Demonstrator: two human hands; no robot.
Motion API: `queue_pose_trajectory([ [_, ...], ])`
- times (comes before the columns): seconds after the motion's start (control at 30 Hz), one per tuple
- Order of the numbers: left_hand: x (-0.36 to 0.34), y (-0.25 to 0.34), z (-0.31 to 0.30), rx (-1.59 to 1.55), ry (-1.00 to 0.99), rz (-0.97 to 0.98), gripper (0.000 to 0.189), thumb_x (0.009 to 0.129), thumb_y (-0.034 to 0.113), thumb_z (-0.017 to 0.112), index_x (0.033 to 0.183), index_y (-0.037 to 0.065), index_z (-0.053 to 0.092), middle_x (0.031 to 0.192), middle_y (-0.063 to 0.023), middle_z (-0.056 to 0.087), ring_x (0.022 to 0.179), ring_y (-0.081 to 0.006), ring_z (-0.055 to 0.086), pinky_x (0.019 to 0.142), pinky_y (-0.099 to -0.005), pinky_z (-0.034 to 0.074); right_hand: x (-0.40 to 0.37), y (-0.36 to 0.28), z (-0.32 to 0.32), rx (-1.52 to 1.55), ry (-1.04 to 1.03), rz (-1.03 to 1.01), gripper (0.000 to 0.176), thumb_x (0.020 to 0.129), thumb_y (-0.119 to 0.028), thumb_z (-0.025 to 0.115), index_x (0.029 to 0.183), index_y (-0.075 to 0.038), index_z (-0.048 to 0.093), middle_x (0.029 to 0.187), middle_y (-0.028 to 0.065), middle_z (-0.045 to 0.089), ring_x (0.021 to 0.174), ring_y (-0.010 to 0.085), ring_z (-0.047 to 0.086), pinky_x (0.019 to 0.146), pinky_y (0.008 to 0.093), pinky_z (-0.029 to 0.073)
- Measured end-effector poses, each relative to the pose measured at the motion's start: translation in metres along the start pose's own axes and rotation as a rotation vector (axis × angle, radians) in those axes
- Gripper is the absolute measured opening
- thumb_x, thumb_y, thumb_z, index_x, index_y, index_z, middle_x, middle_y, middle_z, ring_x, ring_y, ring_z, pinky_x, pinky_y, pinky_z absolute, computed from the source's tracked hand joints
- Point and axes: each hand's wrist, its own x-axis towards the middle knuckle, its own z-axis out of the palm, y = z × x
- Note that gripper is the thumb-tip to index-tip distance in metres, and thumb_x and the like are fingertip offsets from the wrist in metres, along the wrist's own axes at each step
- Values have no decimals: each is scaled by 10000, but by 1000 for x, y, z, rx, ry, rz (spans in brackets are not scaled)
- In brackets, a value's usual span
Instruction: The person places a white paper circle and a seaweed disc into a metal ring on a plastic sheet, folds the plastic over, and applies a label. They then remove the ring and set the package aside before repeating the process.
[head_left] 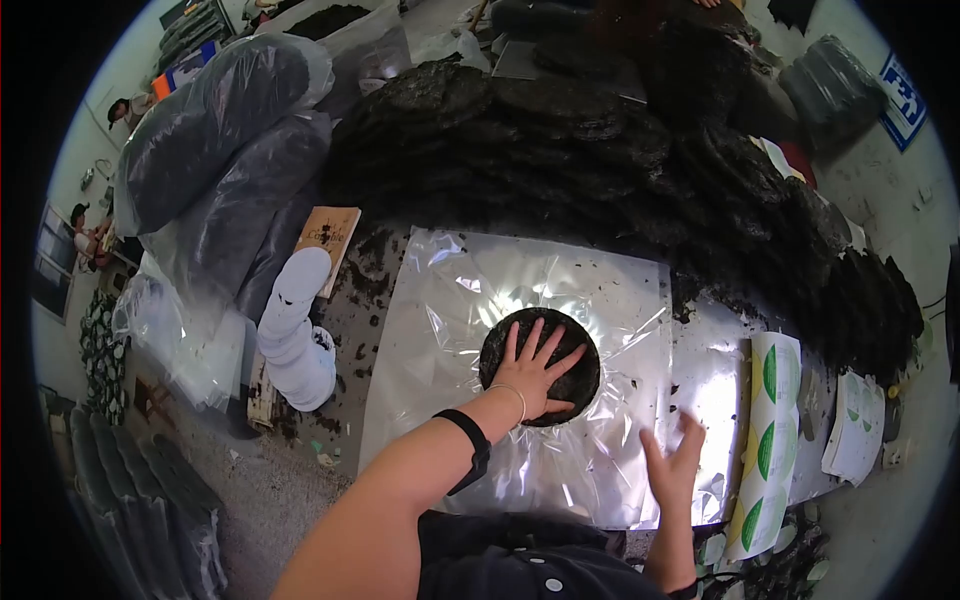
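Observation:
A round dark disc (pixel 578 385) lies on a clear plastic sheet (pixel 420 330) that is spread over the shiny work surface. Flat on top of the disc rests my left hand (pixel 538 372), its fingers spread apart. My right hand (pixel 675 460) is raised over the right part of the sheet, thumb and fingers apart, with nothing in it and not touching the disc. Long piles of similar dark discs (pixel 520 140) rise behind the sheet.
Stacked white round papers (pixel 295 335) and a printed wooden board (pixel 330 238) are at the left. Green-and-white labels (pixel 768 440) overlap in a strip at the right, beside more labels (pixel 855 425). Filled plastic bags (pixel 220 130) stand at the back left. Other people (pixel 90 240) are far left.

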Motion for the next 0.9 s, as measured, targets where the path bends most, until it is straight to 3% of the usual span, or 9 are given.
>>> queue_pose_trajectory([
  [0.13,4,2,-1,31,-75,-22,974,879,728,586,1658,367,128,1728,-153,51,1577,-443,-77,1183,-701,-122,-41,51,45,369,-794,310,407,987,-336,667,762,4,655,562,61,568,500,226,579,539,342,494],
  [0.23,2,-1,6,56,2,1,925,885,731,564,1648,369,187,1724,-146,116,1581,-436,-19,1194,-694,-100,-14,28,-43,1475,-537,191,483,1038,-227,563,581,-74,538,493,42,524,430,130,529,460,284,418],
  [0.33,-2,1,2,56,-19,-1,907,888,725,557,1644,370,205,1723,-152,120,1580,-437,-1,1201,-690,-85,-9,61,-41,1241,-143,295,446,1087,-446,470,1058,-41,655,1020,134,695,895,207,672,768,376,565],
  [0.4,-4,2,6,69,-14,4,926,873,741,556,1646,379,197,1726,-149,101,1582,-435,-6,1201,-687,-97,-8,78,32,1216,-267,719,781,1036,-534,559,1596,-73,269,1462,203,468,1226,319,571,1055,418,480],
  [0.57,-11,7,-4,117,-125,27,926,873,730,565,1645,352,221,1727,-148,110,1583,-434,-11,1202,-691,-90,126,-39,77,1695,-650,-4,341,1004,-254,670,1289,-68,665,999,36,718,1028,168,673,1013,327,498],
  [0.63,-11,-1,4,11,-65,69,906,866,705,598,1630,331,287,1725,-148,126,1580,-446,-2,1203,-693,-78,91,-82,-40,1861,-350,-521,460,1050,-244,574,1473,-101,462,1062,93,750,1087,250,701,1141,439,453],
  [0.7,-9,-10,-13,-181,-33,118,835,856,645,669,1567,276,436,1680,-184,269,1572,-441,113,1218,-667,-65,63,-36,-69,1628,-159,-447,363,1076,-225,556,1411,-86,556,1237,120,701,1255,244,626,1183,408,428],
  [0.8,-76,9,-73,-905,560,26,327,948,344,676,1167,116,754,1260,-211,692,1257,-358,619,1101,-466,442,0,109,18,328,-129,-218,596,923,-116,683,1475,15,499,1511,193,526,1438,342,465,1221,519,309],
  [0.9,-188,71,-75,-1315,-134,388,309,1066,253,556,1118,31,765,1133,-137,755,1144,-278,690,1052,-399,487,-29,55,62,-102,-245,-480,1510,517,-559,959,1608,59,117,1649,349,149,1542,530,95,1260,579,129],
])
